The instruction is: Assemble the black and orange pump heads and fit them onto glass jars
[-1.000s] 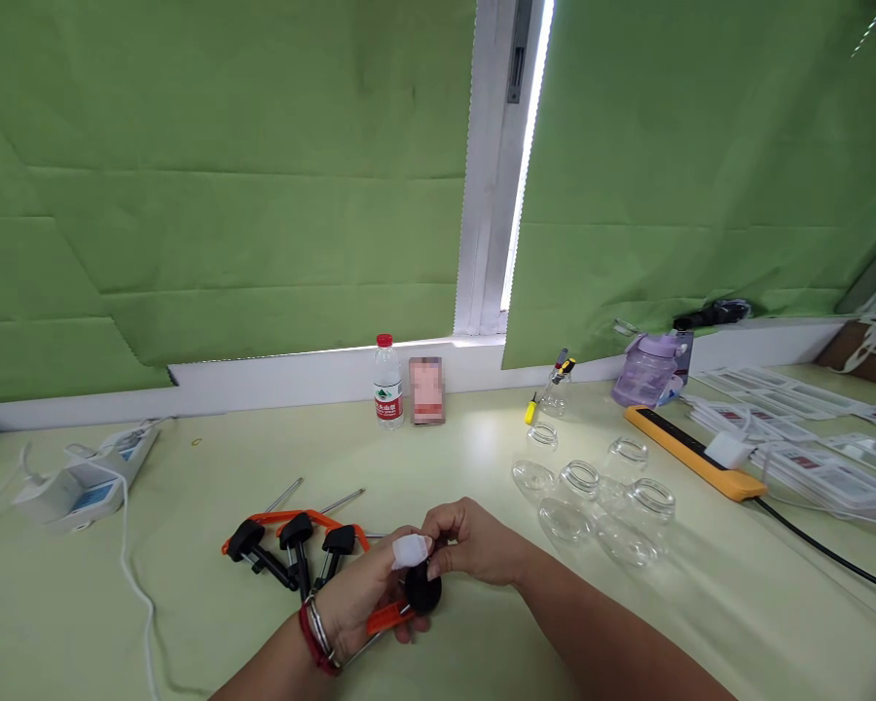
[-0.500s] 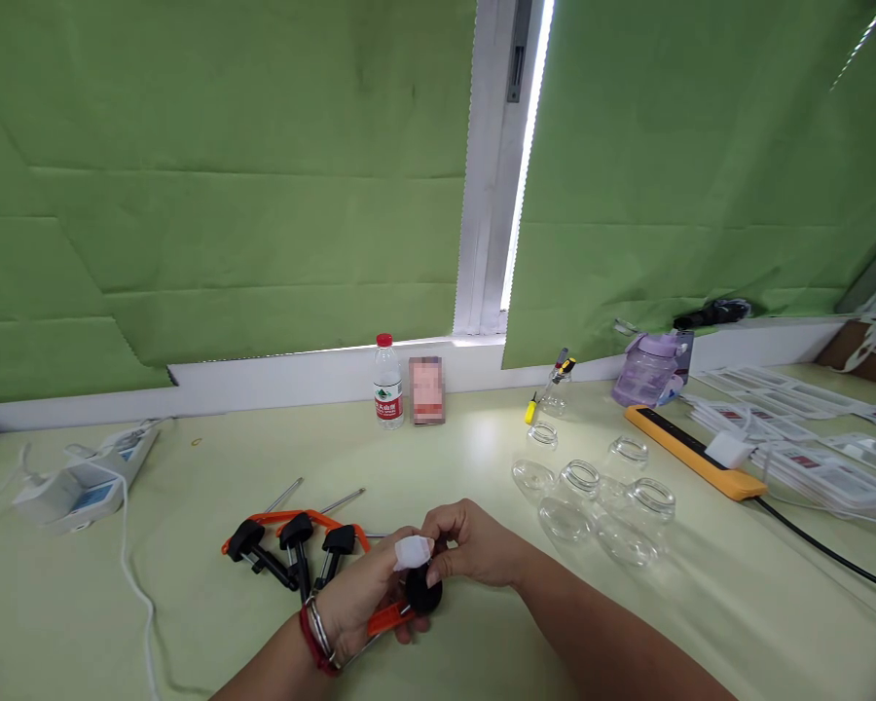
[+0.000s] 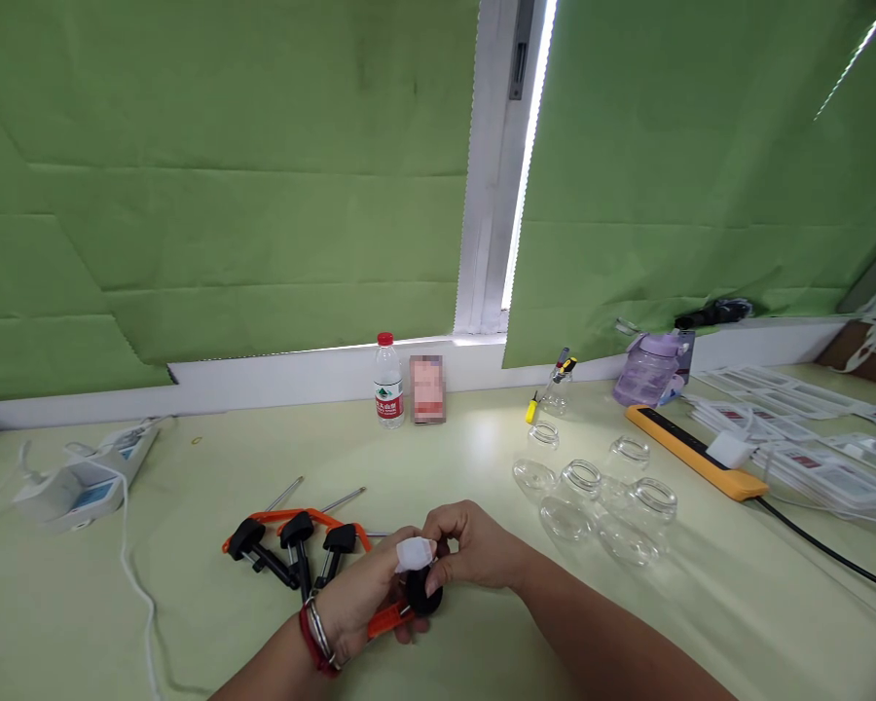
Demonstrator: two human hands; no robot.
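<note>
My left hand (image 3: 365, 591), with a white wrap (image 3: 415, 554) on one digit, is closed around a black-and-orange part. Its round black cap (image 3: 424, 592) faces up and its orange strip (image 3: 389, 619) shows below the fingers. Pinched together at the cap's upper edge are the fingertips of my right hand (image 3: 469, 545); whatever tiny thing they hold is hidden. To the left lie three similar parts with black caps (image 3: 296, 530) and black stems, joined by or resting against orange strips (image 3: 281, 515). Thin metal rods (image 3: 344, 500) stick out behind them.
Several clear glass bottles (image 3: 580, 479) stand and lie at right. Behind are a water bottle (image 3: 389, 394), a pink box (image 3: 427, 391) and a jar of screwdrivers (image 3: 557, 389). An orange power strip (image 3: 693, 454), purple jug (image 3: 647, 370) and white power strip (image 3: 102, 484) flank the table.
Both hands keep nearly the same place and grip; my right fingertips shift only slightly at the black cap. The whole view moves by a few pixels.
</note>
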